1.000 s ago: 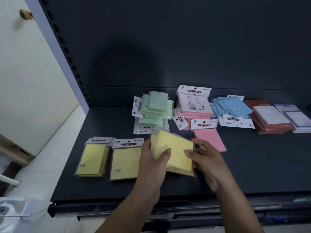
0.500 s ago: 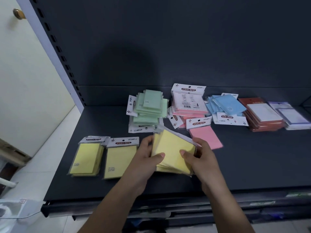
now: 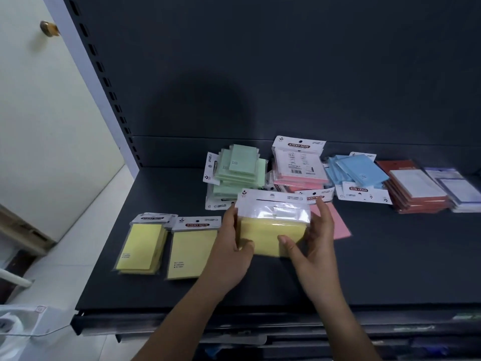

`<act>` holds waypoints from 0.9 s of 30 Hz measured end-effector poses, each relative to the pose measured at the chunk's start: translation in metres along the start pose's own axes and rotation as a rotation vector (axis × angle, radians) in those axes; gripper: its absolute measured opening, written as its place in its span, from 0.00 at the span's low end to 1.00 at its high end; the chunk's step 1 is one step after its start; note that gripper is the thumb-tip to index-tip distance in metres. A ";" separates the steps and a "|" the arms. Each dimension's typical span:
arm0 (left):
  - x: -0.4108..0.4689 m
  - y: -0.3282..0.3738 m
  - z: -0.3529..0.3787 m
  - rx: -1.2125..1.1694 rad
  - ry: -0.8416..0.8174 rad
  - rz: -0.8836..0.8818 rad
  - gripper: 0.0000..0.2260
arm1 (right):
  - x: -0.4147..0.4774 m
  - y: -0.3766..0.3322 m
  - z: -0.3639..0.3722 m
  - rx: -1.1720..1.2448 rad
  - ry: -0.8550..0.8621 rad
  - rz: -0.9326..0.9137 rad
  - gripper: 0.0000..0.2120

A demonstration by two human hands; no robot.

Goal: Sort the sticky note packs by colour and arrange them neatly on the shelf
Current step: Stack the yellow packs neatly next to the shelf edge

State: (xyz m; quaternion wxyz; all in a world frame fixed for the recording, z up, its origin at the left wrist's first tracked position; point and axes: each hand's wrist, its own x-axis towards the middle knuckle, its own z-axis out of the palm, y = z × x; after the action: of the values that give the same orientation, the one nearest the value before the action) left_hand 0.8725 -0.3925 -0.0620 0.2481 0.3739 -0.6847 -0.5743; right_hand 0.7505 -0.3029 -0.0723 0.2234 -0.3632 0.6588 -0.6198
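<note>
Both hands hold a bundle of yellow sticky note packs (image 3: 272, 231) upright on the dark shelf (image 3: 390, 261). My left hand (image 3: 230, 246) grips its left side and my right hand (image 3: 311, 239) grips its right side. To the left lie a small yellow stack (image 3: 141, 247) and a flat yellow pack (image 3: 191, 252). Behind are a green pile (image 3: 238, 175), a pink pile (image 3: 299, 168), a blue pile (image 3: 358, 175), a red stack (image 3: 416, 190) and a purple stack (image 3: 456, 188). A single pink pack (image 3: 339, 224) lies partly hidden behind my right hand.
The shelf's front edge (image 3: 208, 320) runs below my arms, with lower shelves beneath. The perforated upright (image 3: 104, 82) stands at the left, beside a white door with a brass knob (image 3: 49, 28). A clear plastic holder (image 3: 23, 324) sits at lower left.
The yellow bundle has been turned from lying tilted to standing upright, its white header card now on top facing me. Both hands shifted to its sides.
</note>
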 end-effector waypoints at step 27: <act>0.058 0.014 -0.155 0.086 0.360 0.308 0.27 | 0.092 -0.066 0.146 -0.207 -0.194 -0.269 0.28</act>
State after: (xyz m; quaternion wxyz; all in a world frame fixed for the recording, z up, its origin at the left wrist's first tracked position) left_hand 0.9538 -0.5311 -0.0200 0.4347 0.3717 -0.7021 -0.4242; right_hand 0.8140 -0.4663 -0.0121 0.1624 -0.5269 0.6399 -0.5353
